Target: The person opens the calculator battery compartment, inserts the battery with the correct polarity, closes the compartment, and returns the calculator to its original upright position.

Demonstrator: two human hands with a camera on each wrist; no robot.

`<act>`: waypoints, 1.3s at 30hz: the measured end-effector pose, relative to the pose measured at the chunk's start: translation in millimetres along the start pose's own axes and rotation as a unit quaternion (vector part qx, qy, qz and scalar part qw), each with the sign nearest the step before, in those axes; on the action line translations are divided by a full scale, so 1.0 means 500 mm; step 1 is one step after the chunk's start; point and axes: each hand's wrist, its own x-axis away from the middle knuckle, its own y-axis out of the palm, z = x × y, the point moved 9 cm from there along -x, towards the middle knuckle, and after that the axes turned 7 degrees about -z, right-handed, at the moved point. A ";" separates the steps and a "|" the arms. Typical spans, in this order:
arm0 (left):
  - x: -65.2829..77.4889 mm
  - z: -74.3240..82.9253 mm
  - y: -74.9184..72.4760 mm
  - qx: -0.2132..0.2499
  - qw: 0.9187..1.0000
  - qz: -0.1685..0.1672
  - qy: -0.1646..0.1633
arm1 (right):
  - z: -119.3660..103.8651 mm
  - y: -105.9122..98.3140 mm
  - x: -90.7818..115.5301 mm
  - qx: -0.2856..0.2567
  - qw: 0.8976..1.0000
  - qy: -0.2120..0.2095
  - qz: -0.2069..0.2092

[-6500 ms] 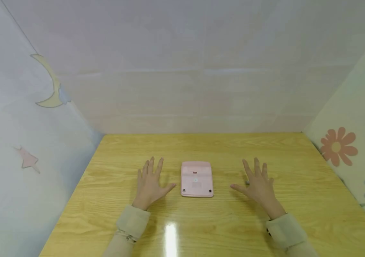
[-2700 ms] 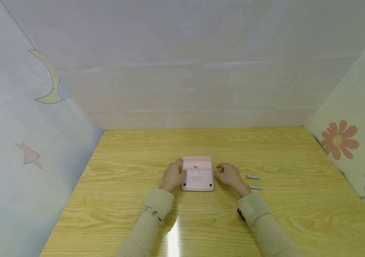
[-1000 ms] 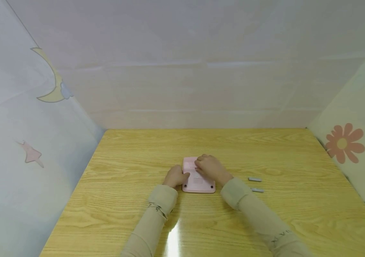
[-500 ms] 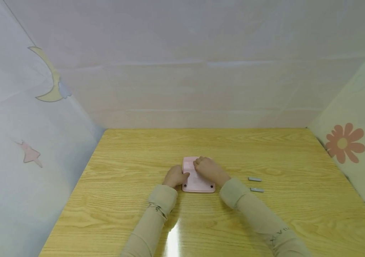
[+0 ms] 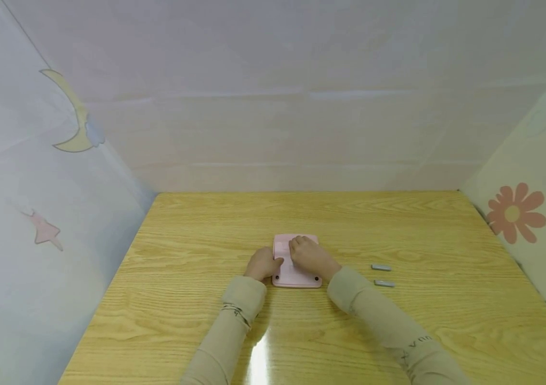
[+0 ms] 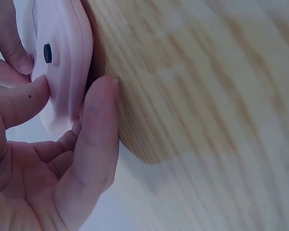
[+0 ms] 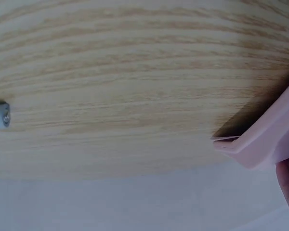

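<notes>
A pink calculator (image 5: 296,277) lies back side up on the wooden table, small dark feet showing at its near corners. My left hand (image 5: 260,263) grips its left edge, thumb on top; the left wrist view shows a finger (image 6: 97,130) down the side against the table. Over the upper back, my right hand (image 5: 312,255) has its fingers curled at the battery cover's catch, which they hide. A right fingertip (image 7: 288,180) touches the pink casing in the right wrist view. Two slim silvery batteries (image 5: 381,267) lie apart, right of the calculator.
The wooden table (image 5: 196,230) runs back to a pale cloth wall (image 5: 273,133). Printed cloth walls with a moon (image 5: 78,117) and a red flower (image 5: 512,214) stand at the sides. A bright reflection shows at the table's front.
From open hands beside the calculator, the left came to hold its left edge and the right moved onto the battery cover. Over the last second the right fingers drew down slightly.
</notes>
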 end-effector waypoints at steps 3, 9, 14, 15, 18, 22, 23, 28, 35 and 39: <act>0.001 0.001 0.000 -0.003 1.000 -0.001 0.000 | 0.001 -0.003 0.002 -0.003 1.000 0.002 0.010; 0.004 0.003 -0.002 -0.008 1.000 0.001 -0.003 | 0.006 -0.014 0.006 -0.019 0.999 0.010 0.035; 0.005 0.003 -0.002 -0.006 1.000 0.001 -0.005 | 0.007 -0.015 0.010 -0.014 0.999 0.011 0.046; 0.004 0.003 -0.002 -0.005 1.000 0.001 -0.005 | 0.008 -0.014 0.011 -0.014 0.999 0.012 0.045; 0.004 0.002 -0.002 0.000 1.000 -0.001 -0.005 | 0.010 -0.010 0.013 -0.023 0.999 0.016 0.039; 0.004 0.003 -0.003 -0.002 1.000 -0.001 0.000 | 0.013 -0.008 0.013 -0.048 0.998 0.023 0.026; 0.005 0.004 -0.004 -0.002 1.000 0.000 0.002 | 0.015 -0.008 0.013 -0.057 0.998 0.027 0.023; 0.008 0.007 -0.007 0.004 1.000 0.000 0.001 | 0.025 -0.003 0.013 -0.121 0.991 0.053 0.014; 0.007 0.003 -0.006 0.012 1.000 -0.004 -0.001 | 0.048 -0.010 0.018 -0.238 0.963 0.092 0.090; 0.008 0.004 -0.005 0.017 1.000 -0.005 -0.001 | 0.061 -0.010 0.024 -0.305 0.939 0.120 0.108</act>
